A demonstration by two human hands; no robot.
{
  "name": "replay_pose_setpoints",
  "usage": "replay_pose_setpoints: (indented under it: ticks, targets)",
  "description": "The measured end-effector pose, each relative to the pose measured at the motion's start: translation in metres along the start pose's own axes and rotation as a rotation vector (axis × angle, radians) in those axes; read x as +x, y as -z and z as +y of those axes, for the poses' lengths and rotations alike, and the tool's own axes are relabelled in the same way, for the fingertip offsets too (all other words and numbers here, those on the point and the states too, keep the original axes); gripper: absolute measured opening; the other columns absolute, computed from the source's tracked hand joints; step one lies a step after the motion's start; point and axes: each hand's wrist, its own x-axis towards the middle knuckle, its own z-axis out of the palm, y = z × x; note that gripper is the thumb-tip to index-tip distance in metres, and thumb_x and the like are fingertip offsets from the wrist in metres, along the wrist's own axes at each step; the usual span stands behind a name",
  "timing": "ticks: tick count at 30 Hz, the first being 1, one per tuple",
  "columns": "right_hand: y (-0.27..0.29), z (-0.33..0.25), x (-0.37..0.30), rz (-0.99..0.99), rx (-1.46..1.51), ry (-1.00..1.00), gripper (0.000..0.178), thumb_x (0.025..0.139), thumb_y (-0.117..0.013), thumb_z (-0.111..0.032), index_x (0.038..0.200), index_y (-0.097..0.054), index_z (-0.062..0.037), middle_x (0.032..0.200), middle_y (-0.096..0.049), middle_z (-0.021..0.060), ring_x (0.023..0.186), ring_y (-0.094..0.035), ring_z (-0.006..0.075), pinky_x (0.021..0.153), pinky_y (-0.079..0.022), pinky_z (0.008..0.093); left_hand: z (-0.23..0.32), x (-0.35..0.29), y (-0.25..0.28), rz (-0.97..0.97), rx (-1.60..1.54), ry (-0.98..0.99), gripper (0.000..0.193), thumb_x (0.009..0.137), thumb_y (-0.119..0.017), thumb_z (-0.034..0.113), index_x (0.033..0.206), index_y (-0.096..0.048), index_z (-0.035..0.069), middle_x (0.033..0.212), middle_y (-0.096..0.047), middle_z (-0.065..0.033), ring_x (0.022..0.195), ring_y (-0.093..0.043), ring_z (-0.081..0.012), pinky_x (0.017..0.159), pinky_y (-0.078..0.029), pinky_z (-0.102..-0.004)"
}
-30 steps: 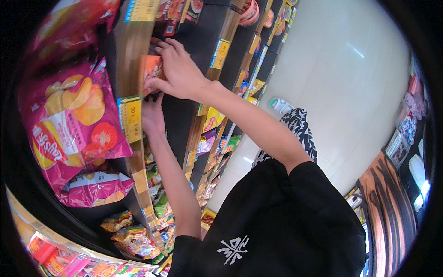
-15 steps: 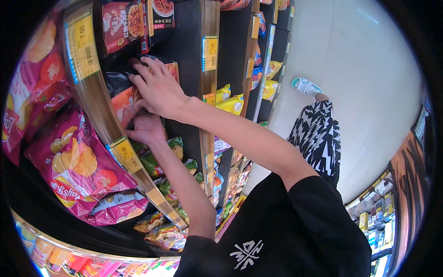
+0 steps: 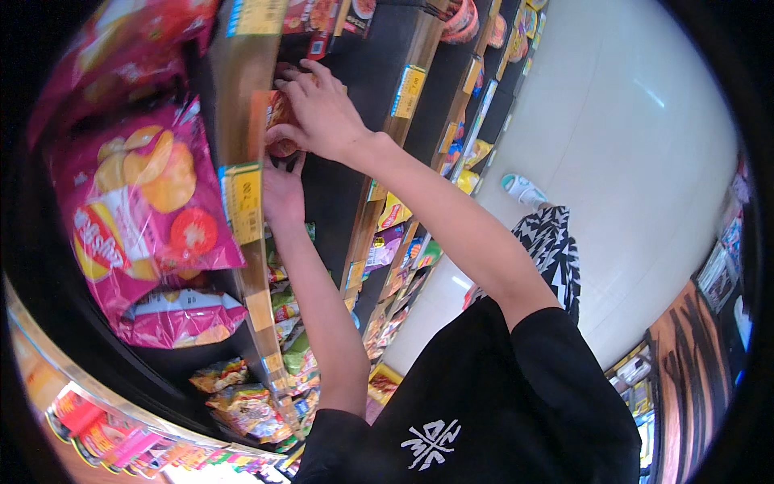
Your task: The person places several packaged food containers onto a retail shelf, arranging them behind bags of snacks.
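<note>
My right hand (image 3: 325,113) reaches into a dark shelf, its fingers and thumb closed around an orange-red food package (image 3: 278,109). The hand and the shelf's front edge hide much of the package. Just below, my left hand (image 3: 284,194) is raised behind the wooden shelf edge (image 3: 242,145) with thumb and fingers apart. Its fingertips are close to the package's lower end; whether they touch it I cannot tell. Red picture-printed boxes (image 3: 313,16) stand on the same shelf, above my right hand.
Large magenta chip bags (image 3: 153,202) fill the shelf at left. Yellow price tags (image 3: 242,202) line the edges. More shelves hold yellow bags (image 3: 393,211) and snack packets (image 3: 250,407). Pale floor (image 3: 613,145) lies at right, with a slippered foot (image 3: 524,190) and a wood-patterned display (image 3: 685,355).
The view has shifted, so the shelf edge stands more upright. My right hand has stayed on the package, which is now more upright and less visible. My left hand's fingers now point upward.
</note>
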Motion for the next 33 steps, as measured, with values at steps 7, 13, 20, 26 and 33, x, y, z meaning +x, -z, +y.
replay_pose_setpoints:
  ticks: [7, 13, 20, 26, 33]
  targets:
    - [0.024, -0.018, -0.038, 0.118, 0.137, 0.006, 0.052, 0.075, -0.068, -0.02, 0.118, -0.045, -0.0019, 0.127, -0.041, 0.0223, 0.122, -0.033, 0.0398, 0.101, -0.03, 0.0446, -0.02, -0.069, 0.024, -0.082, 0.009, -0.16, 0.072, 0.089, -0.031, 0.058, 0.141, -0.021, 0.009, 0.149, -0.012, -0.0096, 0.136, -0.01, -0.0342, 0.108, -0.015, -0.0507]
    - [0.064, -0.039, -0.129, -0.057, 0.212, 0.138, 0.022, 0.077, -0.063, -0.008, 0.098, -0.056, -0.0037, 0.102, -0.052, 0.0151, 0.1, -0.047, 0.0334, 0.086, -0.039, 0.0414, -0.066, -0.197, 0.043, -0.038, -0.16, -0.085, 0.078, 0.086, -0.029, 0.064, 0.136, -0.028, 0.004, 0.143, -0.026, -0.0145, 0.13, -0.029, -0.0332, 0.107, -0.022, -0.0458]
    - [0.098, -0.16, -0.198, -0.719, 0.744, 0.127, 0.016, 0.081, -0.052, -0.003, 0.096, -0.059, 0.0006, 0.1, -0.06, 0.0141, 0.098, -0.053, 0.0284, 0.087, -0.04, 0.0378, -0.115, -0.329, 0.064, 0.302, -0.122, 0.345, 0.069, 0.088, -0.039, 0.056, 0.131, -0.035, 0.002, 0.129, -0.044, -0.0159, 0.122, -0.04, -0.0238, 0.101, -0.031, -0.0434]
    - [0.13, -0.301, -0.175, -1.094, 1.692, 0.142, 0.031, 0.088, -0.043, -0.013, 0.109, -0.051, 0.0083, 0.115, -0.052, 0.0259, 0.107, -0.05, 0.0392, 0.092, -0.04, 0.0462, -0.196, -0.416, 0.111, 0.487, -0.511, 0.25, 0.06, 0.094, -0.035, 0.046, 0.131, -0.033, 0.0, 0.13, -0.042, -0.0186, 0.122, -0.04, -0.0252, 0.102, -0.032, -0.0415]
    - [0.147, -0.417, -0.175, -1.517, 1.991, -0.214, 0.052, 0.086, -0.05, -0.038, 0.124, -0.041, -0.004, 0.114, -0.054, 0.0188, 0.107, -0.052, 0.0374, 0.095, -0.039, 0.0377, -0.182, -0.462, 0.111, 0.592, -0.395, 0.134, 0.054, 0.095, -0.036, 0.042, 0.13, -0.037, 0.0, 0.127, -0.047, -0.016, 0.12, -0.044, -0.0255, 0.1, -0.033, -0.0387]
